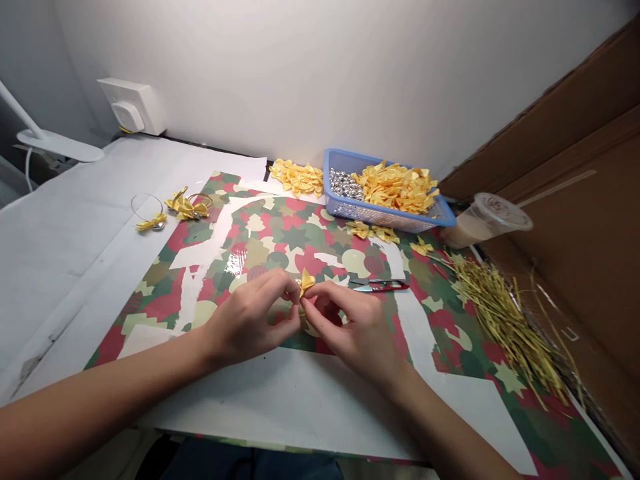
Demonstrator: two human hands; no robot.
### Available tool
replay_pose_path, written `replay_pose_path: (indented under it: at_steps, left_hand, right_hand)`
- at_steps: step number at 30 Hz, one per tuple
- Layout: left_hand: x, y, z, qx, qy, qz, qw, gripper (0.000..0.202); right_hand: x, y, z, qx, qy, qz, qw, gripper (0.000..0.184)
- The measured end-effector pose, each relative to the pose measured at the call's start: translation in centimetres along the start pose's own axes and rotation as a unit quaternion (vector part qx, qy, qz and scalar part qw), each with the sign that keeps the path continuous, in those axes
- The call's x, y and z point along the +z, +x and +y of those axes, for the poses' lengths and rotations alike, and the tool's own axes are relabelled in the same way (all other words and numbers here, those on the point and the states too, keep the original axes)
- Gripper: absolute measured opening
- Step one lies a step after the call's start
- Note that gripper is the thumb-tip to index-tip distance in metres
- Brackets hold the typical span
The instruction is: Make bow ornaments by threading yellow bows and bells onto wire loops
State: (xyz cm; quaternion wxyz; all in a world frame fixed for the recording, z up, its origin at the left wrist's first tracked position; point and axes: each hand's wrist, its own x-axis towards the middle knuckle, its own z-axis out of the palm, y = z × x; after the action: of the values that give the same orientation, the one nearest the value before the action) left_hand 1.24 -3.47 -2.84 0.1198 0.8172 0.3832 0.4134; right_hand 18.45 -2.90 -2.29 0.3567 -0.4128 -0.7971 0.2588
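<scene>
Both hands meet over the patterned paper [280, 233] near the table's front edge. My left hand [250, 320] and my right hand [350, 323] pinch a small yellow ribbon bow [306, 282] between their fingertips, fingers closed on it. Just beyond my right hand lie small red-handled snips [380, 286]. A bundle of yellow twist ties [505, 313] lies to the right of my right hand.
A blue basket [385, 215] holds yellow bows and silver beads at the back. More bows [297, 177] lie left of it. Finished rings with bows [187, 207] sit far left. A lidded drink cup [487, 220] lies right, against a cardboard wall [575, 200].
</scene>
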Motion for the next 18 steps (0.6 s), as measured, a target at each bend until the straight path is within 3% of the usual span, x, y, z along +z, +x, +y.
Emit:
replay_pose_path:
  at_steps: [8, 18]
  left_hand:
    - [-0.03, 0.09, 0.13, -0.010, 0.000, 0.004, 1.000, 0.011]
    - [0.06, 0.03, 0.06, -0.008, 0.026, 0.032, 0.999, 0.013]
  right_hand:
    - [-0.04, -0.05, 0.13, -0.016, 0.010, -0.017, 1.000, 0.008]
    - [-0.26, 0.10, -0.16, 0.011, 0.045, -0.051, 0.998, 0.012]
